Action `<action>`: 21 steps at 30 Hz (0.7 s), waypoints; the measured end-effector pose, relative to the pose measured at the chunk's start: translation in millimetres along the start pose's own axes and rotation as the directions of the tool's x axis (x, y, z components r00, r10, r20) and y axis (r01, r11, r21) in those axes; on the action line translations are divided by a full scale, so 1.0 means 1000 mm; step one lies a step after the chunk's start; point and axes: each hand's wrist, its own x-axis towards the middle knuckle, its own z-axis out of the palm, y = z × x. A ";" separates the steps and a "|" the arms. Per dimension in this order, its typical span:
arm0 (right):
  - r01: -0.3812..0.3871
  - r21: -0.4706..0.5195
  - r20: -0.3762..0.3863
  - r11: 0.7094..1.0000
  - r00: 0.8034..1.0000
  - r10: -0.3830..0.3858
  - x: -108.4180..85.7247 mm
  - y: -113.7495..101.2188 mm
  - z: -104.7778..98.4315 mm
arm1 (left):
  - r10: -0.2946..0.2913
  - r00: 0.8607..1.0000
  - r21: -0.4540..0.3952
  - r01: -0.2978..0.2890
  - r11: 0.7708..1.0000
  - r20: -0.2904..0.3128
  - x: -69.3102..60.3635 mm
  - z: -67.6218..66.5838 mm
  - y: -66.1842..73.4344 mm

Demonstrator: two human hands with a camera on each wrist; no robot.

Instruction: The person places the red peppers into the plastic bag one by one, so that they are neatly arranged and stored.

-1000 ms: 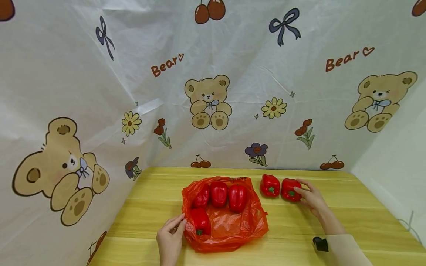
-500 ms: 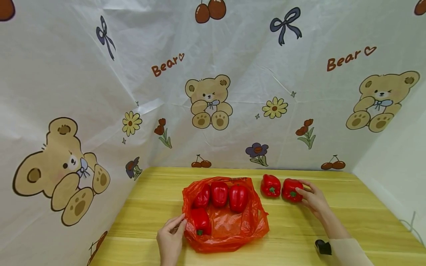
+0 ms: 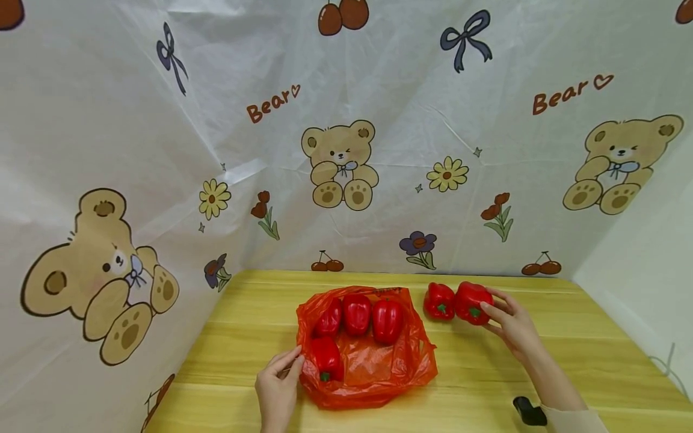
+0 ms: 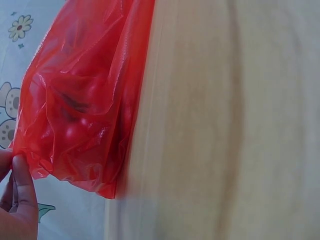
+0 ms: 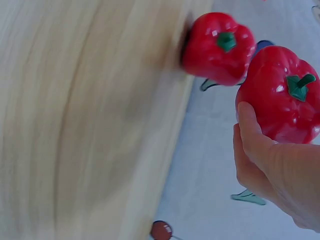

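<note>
My left hand (image 3: 278, 385) pinches the left edge of a red plastic bag (image 3: 373, 394), which lies spread wide at its mouth. Inside the bag sit several red bell peppers, one of them (image 3: 326, 359) near my fingers with its green stem toward me. My right hand (image 3: 511, 325) grips another red bell pepper (image 3: 471, 300) from its right side; in the right wrist view this pepper (image 5: 280, 95) is raised off the table. Just left of it, a further bell pepper (image 3: 439, 302) rests on the table. The left wrist view shows the bag's film (image 4: 85, 100) from the side.
The wooden table (image 3: 227, 361) has a light grain. A patterned sheet (image 3: 260, 150) with bears and flowers hangs behind and at the left. A small black object (image 3: 529, 412) is by my right forearm, and a thin cable (image 3: 671, 367) shows at the far right.
My right hand has lifted its bell pepper slightly off the table, and it now appears larger and nearer the other loose pepper. My left hand and the bag stay put.
</note>
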 end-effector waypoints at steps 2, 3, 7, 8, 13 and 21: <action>0.024 0.031 0.002 0.999 1.000 -0.024 -0.007 -0.007 0.004 | 0.004 1.000 -0.001 -0.004 1.000 0.001 0.000 0.000 0.000; 0.036 0.038 0.005 0.999 0.999 -0.036 -0.010 -0.011 0.006 | 0.007 1.000 -0.002 -0.007 1.000 0.001 0.000 0.001 -0.001; 0.073 0.056 0.010 0.996 0.997 -0.074 -0.024 -0.025 0.018 | 0.014 1.000 -0.006 -0.014 1.000 0.002 0.001 0.001 -0.001; 0.081 0.054 0.013 0.995 0.997 -0.082 -0.027 -0.028 0.021 | 0.014 1.000 -0.007 -0.014 1.000 0.002 0.001 0.001 -0.002; 0.105 0.060 0.024 0.993 0.994 -0.107 -0.041 -0.040 0.039 | 0.019 1.000 -0.010 -0.019 1.000 0.003 0.001 0.002 -0.002; 0.109 0.070 0.058 0.992 0.992 -0.113 -0.056 -0.051 0.079 | 0.018 1.000 -0.011 -0.018 1.000 -0.002 0.000 0.002 -0.002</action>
